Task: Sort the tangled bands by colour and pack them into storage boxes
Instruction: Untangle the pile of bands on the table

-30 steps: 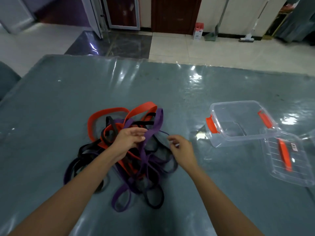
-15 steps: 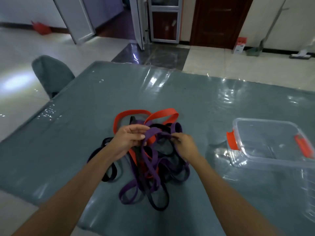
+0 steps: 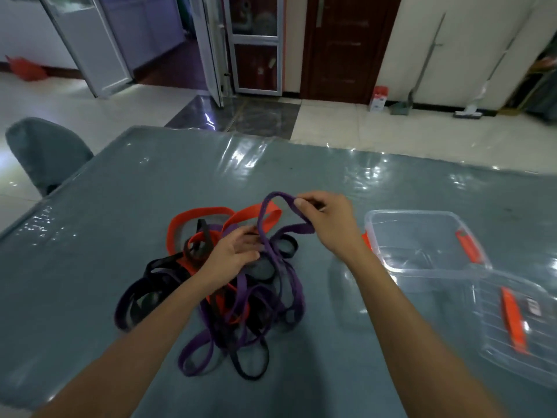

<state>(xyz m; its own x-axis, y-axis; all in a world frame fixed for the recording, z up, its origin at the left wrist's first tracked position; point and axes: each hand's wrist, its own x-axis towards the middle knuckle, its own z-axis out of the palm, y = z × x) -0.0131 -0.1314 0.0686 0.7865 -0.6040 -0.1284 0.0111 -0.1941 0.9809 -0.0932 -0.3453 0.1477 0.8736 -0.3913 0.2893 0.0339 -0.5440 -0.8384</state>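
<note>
A tangle of purple, orange and black bands lies in the middle of the table. My right hand pinches a purple band and holds a loop of it up above the far side of the pile. My left hand rests on top of the pile, its fingers curled over the bands where the purple one leaves the heap. An open clear storage box with orange clips stands to the right, with nothing in it.
The box's clear lid with an orange handle lies at the right edge. The table has a glossy grey-blue cover. A grey chair stands at the far left corner. Doors and tiled floor lie beyond.
My right hand has lifted up and to the right, drawing a loop of the purple band out of the pile. My left hand stays on the heap. The view has tilted up.
</note>
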